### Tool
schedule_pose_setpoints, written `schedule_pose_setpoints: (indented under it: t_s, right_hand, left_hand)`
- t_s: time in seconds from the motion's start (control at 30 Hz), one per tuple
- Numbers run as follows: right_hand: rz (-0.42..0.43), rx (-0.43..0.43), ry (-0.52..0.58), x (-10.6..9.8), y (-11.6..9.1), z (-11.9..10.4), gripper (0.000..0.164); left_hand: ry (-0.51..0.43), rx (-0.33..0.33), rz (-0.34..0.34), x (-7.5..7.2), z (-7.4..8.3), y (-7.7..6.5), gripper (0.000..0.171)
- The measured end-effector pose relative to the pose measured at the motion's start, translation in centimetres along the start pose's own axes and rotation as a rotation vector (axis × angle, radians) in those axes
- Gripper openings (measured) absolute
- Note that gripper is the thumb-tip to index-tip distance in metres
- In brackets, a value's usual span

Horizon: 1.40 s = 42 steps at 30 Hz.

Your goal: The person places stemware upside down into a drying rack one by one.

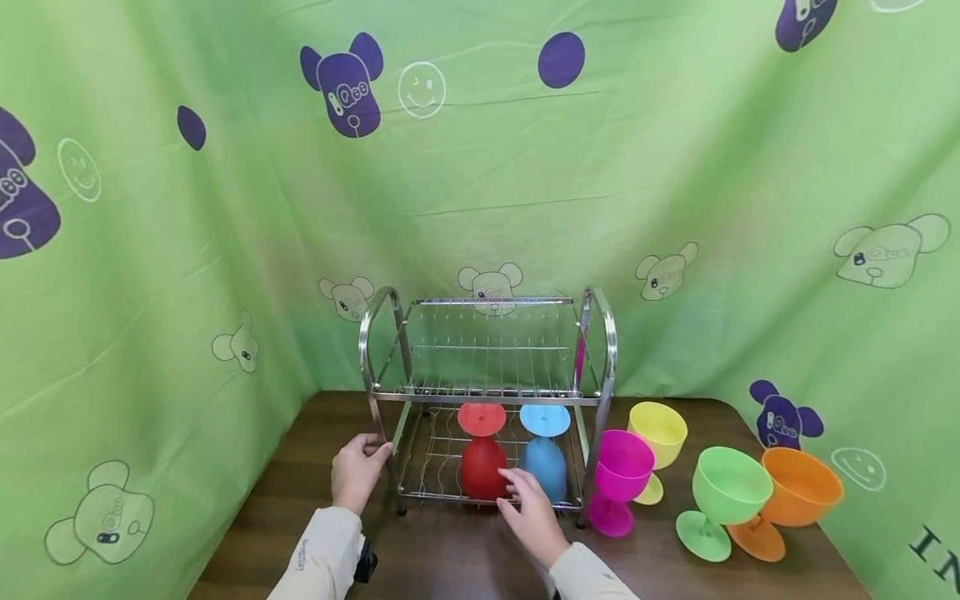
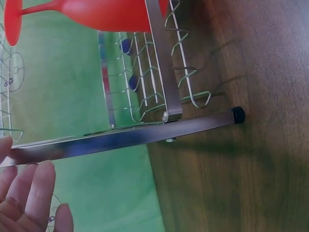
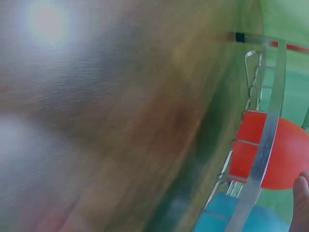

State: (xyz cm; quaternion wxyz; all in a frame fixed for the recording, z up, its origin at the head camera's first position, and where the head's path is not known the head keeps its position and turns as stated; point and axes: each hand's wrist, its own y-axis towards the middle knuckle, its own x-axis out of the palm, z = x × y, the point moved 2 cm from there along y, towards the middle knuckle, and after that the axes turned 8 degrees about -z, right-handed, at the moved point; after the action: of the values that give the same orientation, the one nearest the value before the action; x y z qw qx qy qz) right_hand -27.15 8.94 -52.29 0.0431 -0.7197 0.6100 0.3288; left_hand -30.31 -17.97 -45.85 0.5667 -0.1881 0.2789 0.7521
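A two-tier metal dish rack (image 1: 491,398) stands on the wooden table. On its lower tier two goblets are upside down: a red goblet (image 1: 483,468) and, to its right, a blue goblet (image 1: 544,468). My left hand (image 1: 358,472) pinches the rack's left front post, with the thumb on one side and the fingers on the other in the left wrist view. At the front of the lower tier my right hand (image 1: 534,518) holds nothing, its fingers loosely spread before the two goblets. Only a fingertip (image 3: 301,195) of it shows in the right wrist view, by the red goblet.
Right of the rack stand upright a magenta goblet (image 1: 624,465), a yellow goblet (image 1: 658,433), a light green goblet (image 1: 731,486) and an orange goblet (image 1: 801,486). A green printed cloth (image 1: 480,167) hangs behind the table (image 1: 450,554) and at its sides.
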Motion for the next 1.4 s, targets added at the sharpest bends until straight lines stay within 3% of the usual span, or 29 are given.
schedule_pose_setpoints:
  t_s: [0.27,0.47,0.6,0.73,0.9,1.0,1.1,1.23,1.4]
  right_hand:
    - [0.044,-0.060,0.004,-3.6,-3.5,0.6,0.037]
    - [-0.007,-0.116,-0.063,-6.4,-4.4,1.4,0.037]
    - [0.019,-0.114,-0.101,-8.1,-5.0,1.8,0.037]
    - [0.067,-0.192,-0.120,-9.1,-5.8,2.1,0.038]
    - [0.066,-0.237,-0.145,-10.5,-7.2,2.9,0.041]
    - [0.103,-0.176,-0.142,-11.8,-8.0,3.6,0.043]
    - [0.125,-0.083,-0.149,-13.3,-8.8,4.1,0.042]
    - [0.158,0.080,-0.130,-15.2,-10.0,4.8,0.042]
    - [0.203,0.247,-0.120,-16.7,-11.3,5.9,0.043]
  left_hand:
    - [-0.066,0.091,0.136,0.5,0.0,-1.6,0.017]
    - [-0.099,0.199,0.165,1.8,0.6,-3.1,0.013]
    - [-0.098,0.356,0.126,3.0,1.6,-4.0,0.013]
    - [-0.056,0.508,0.037,3.7,2.4,-4.5,0.017]
    - [-0.012,0.568,-0.152,4.8,3.0,-5.1,0.025]
    - [-0.004,0.575,-0.255,5.5,3.3,-5.2,0.028]
    - [-0.018,0.578,-0.317,6.2,3.9,-5.2,0.030]
    - [-0.063,0.579,-0.358,7.6,4.9,-5.6,0.032]
    - [-0.207,0.558,-0.375,10.2,6.5,-6.3,0.031]
